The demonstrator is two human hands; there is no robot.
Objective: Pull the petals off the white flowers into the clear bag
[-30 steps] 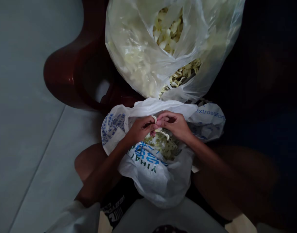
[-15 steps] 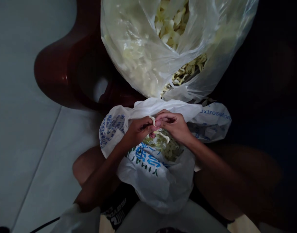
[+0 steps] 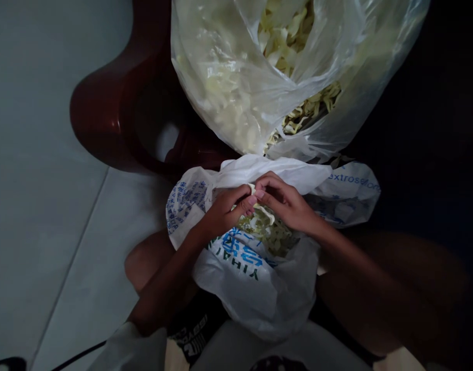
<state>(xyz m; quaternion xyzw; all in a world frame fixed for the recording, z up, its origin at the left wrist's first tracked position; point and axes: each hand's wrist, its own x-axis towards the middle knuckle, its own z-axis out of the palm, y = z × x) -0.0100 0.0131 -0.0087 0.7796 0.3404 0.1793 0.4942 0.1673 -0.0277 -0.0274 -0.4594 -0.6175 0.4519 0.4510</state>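
My left hand (image 3: 229,207) pinches a pale curled strip (image 3: 265,213) above the open mouth of a white printed bag (image 3: 255,304). Fingertips of my right hand (image 3: 284,200) meet those of my left at the strip's upper end and are pressed together; what they grip there is too small to make out. Inside the printed bag, right below my hands, lie many pale greenish pieces (image 3: 275,238). The bag rests between my legs, its rim folded outward, with blue and green lettering on it.
Beyond the printed bag stands a large translucent plastic bag (image 3: 228,98) holding many pale yellow pieces (image 3: 286,36). A dark red plastic stool (image 3: 100,113) is at its left, on light floor tiles (image 3: 38,206). A black cable (image 3: 79,355) runs at the lower left.
The whole view has shifted, so everything appears farther right. The strip has turned slightly between my fingers, and less of its upper end shows. Both hands remain together over the bag.
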